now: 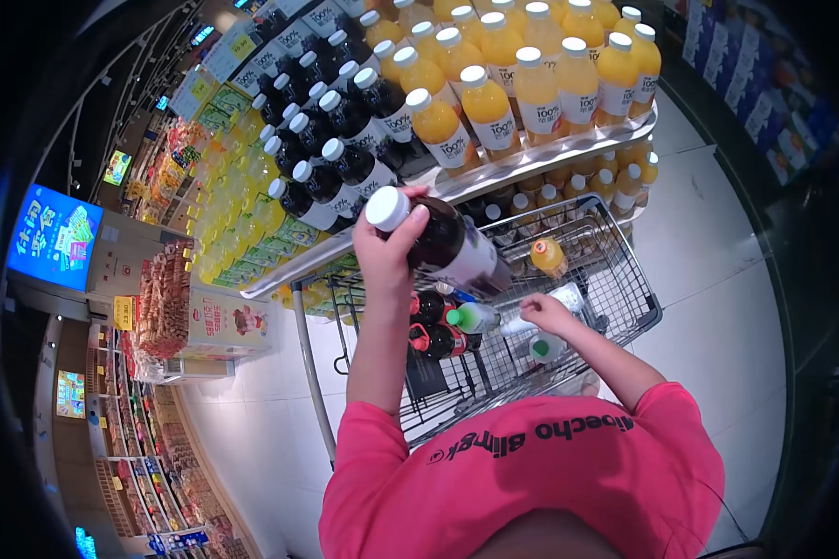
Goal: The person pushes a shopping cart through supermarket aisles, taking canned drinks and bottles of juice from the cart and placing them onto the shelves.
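My left hand is wrapped round the upper part of a large dark juice bottle with a white cap and pale label, tilted above the shopping cart. Over the cart's middle is my right hand, its fingers curled near a white wrapped item; what it holds, if anything, is hidden. In the cart lie dark bottles with red caps, a green-capped bottle, an orange drink bottle and another green-capped container.
Beyond the cart, a shelf holds rows of orange juice bottles, dark juice bottles and yellow bottles. A snack display stands at the left. White floor tiles show at the right.
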